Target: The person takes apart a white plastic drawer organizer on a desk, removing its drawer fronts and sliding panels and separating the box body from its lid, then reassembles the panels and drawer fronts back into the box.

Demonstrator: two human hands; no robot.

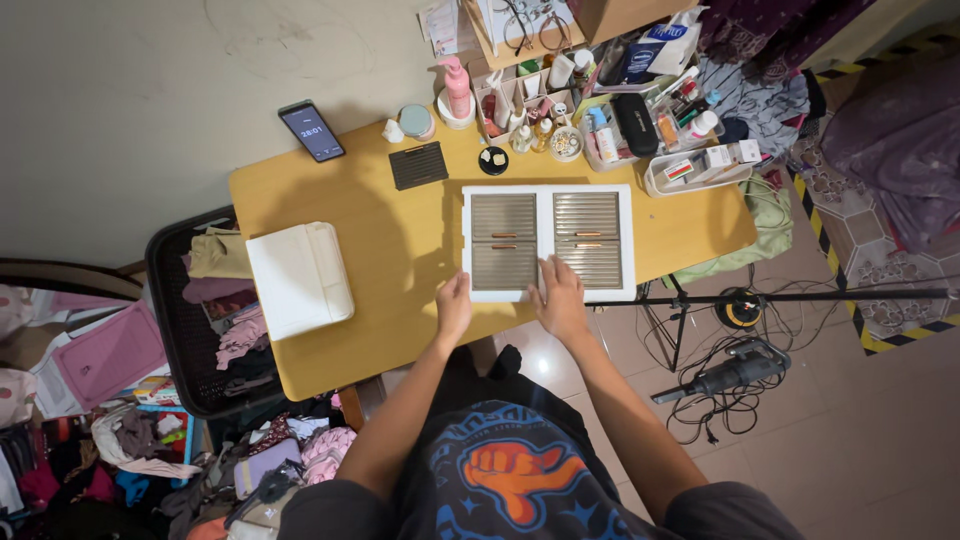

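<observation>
A white rectangular frame (548,195) with two grey slatted panels lies flat on the yellow table (370,260). My left hand (454,305) rests on the table at the frame's near left corner, fingers touching its edge. My right hand (560,298) lies flat on the frame's near edge, between the two panels, fingers spread. Neither hand grips anything. A small dark slatted grille (418,165) lies apart, behind the frame.
A white box-like cover (299,278) sits at the table's left. A phone (311,130), a pink bottle (457,88) and trays of small items crowd the far edge. A black basket of clothes (205,310) stands left; a stand and cables lie right.
</observation>
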